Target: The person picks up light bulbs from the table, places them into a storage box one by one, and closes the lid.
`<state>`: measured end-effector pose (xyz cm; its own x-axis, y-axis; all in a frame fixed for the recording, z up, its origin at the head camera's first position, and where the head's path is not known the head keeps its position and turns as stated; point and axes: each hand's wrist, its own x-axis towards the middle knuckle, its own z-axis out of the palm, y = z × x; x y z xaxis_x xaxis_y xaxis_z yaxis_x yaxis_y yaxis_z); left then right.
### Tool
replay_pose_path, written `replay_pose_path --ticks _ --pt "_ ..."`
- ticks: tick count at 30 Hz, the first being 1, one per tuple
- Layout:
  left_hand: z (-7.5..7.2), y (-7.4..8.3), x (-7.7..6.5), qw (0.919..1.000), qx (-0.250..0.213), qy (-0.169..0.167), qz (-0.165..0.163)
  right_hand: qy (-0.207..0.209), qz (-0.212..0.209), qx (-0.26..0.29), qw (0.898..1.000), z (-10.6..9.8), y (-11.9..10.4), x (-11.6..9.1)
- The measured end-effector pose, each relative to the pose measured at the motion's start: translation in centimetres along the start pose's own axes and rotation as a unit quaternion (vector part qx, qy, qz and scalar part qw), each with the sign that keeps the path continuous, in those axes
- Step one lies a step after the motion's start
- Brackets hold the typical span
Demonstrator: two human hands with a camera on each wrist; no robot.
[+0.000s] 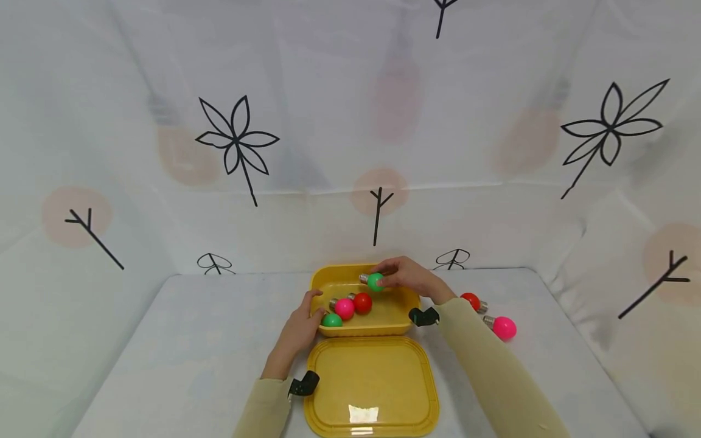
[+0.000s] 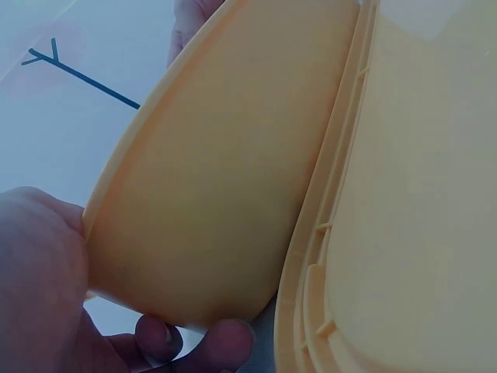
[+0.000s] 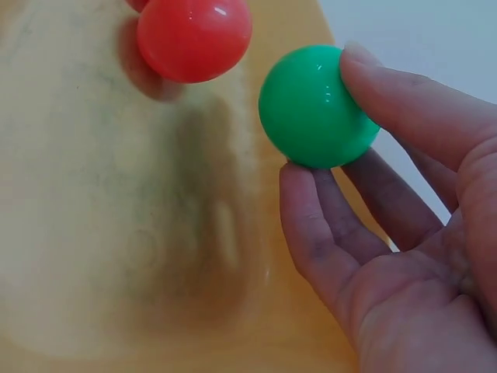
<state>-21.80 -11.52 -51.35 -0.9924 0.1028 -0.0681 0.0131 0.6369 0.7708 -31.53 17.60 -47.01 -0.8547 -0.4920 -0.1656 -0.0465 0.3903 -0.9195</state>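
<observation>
My right hand (image 1: 411, 277) pinches a green light bulb (image 1: 375, 281) between thumb and fingers, over the back right part of a yellow plastic box (image 1: 361, 331). The bulb's metal base points left in the head view; the right wrist view shows its round green globe (image 3: 314, 109) at the fingertips. Inside the box, toward the left, lie a red bulb (image 1: 362, 303), a pink bulb (image 1: 344, 308) and another green bulb (image 1: 331, 320). My left hand (image 1: 302, 319) grips the box's left side, with thumb and fingers at its wall (image 2: 194, 194) in the left wrist view.
A yellow lid (image 1: 372, 383) lies flat in front of the box, close to its near wall. On the white table (image 1: 219, 340) to the right are a red bulb (image 1: 470, 300) and a pink bulb (image 1: 504, 328), partly beside my right sleeve. A patterned cloth (image 1: 328, 134) hangs behind.
</observation>
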Motion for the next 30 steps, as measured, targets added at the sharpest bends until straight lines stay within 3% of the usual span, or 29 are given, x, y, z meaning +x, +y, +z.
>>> replay_pose_path --ticks 11,22,30 --pt "0.07 -0.15 0.01 0.9998 0.015 0.008 0.007 0.012 -0.015 -0.01 1.0 0.29 0.53 0.19" --pt "0.06 -0.17 0.0 0.9999 0.011 0.005 0.007 0.001 0.008 -0.041 0.999 0.32 0.26 -0.02" --pt "-0.03 0.02 -0.18 0.9998 0.01 0.01 0.011 -0.023 0.025 -0.008 0.999 0.19 0.26 0.55"
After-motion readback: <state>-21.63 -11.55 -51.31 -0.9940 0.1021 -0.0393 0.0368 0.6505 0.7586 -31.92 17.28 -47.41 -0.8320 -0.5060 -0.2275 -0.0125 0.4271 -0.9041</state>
